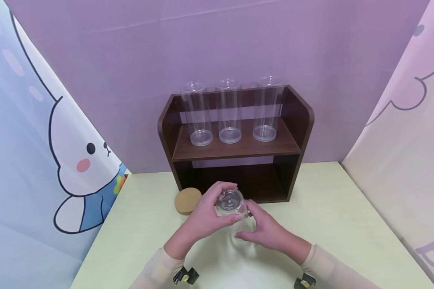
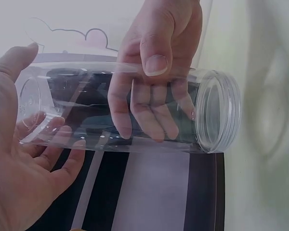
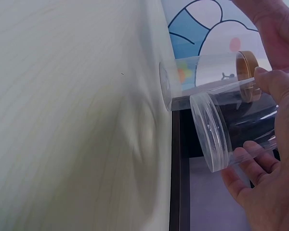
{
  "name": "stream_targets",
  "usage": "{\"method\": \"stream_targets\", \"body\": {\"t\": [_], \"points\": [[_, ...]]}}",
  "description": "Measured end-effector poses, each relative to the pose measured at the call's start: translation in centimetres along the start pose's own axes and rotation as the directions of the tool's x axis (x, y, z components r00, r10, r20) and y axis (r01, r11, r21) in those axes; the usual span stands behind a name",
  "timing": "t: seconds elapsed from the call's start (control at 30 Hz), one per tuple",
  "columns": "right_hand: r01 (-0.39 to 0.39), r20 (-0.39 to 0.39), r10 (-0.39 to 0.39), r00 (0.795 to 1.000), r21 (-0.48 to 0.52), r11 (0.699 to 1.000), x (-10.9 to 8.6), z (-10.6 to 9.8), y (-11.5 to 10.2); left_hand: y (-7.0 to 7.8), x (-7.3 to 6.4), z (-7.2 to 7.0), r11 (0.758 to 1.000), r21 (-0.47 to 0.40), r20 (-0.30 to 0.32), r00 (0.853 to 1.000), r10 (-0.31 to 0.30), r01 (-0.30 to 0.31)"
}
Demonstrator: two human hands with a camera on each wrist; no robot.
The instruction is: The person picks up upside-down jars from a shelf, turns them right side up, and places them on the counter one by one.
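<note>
Three clear jars [image 1: 229, 114] stood shelved, while I saw the left hand [image 1: 214, 208] and right hand [image 1: 265, 229], fingers curled wide round a fourth jar [image 1: 230, 202] above the table [image 1: 141, 224], it and a brown-lidded jar [image 1: 188, 200] unshelved.

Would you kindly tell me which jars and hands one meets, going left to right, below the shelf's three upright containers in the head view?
Tan-lidded jar, left hand, held clear jar, right hand.
</note>
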State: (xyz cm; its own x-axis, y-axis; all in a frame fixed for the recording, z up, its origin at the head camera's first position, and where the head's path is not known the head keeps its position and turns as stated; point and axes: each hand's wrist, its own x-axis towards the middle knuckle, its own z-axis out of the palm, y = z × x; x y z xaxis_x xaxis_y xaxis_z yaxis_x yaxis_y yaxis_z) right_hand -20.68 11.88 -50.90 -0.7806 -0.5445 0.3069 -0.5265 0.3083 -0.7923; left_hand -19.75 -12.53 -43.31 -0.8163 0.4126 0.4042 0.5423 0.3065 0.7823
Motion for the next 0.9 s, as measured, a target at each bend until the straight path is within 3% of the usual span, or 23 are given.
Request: {"method": "stream_targets", "body": {"t": [0.53,0.9], "points": [[0.057,-0.009,-0.058,0.998,-0.057,0.997,0.0,-0.9,0.0,0.0,-0.4,-1.1,0.998,0.057,0.001,1.0,-0.019,0.019],[0.04,0.001,-0.04,0.999,-0.131,0.991,0.2,-2.7,-0.6,0.1,-1.3,-2.8,0.995,0.078,0.021,0.998,-0.059,0.057]]}}
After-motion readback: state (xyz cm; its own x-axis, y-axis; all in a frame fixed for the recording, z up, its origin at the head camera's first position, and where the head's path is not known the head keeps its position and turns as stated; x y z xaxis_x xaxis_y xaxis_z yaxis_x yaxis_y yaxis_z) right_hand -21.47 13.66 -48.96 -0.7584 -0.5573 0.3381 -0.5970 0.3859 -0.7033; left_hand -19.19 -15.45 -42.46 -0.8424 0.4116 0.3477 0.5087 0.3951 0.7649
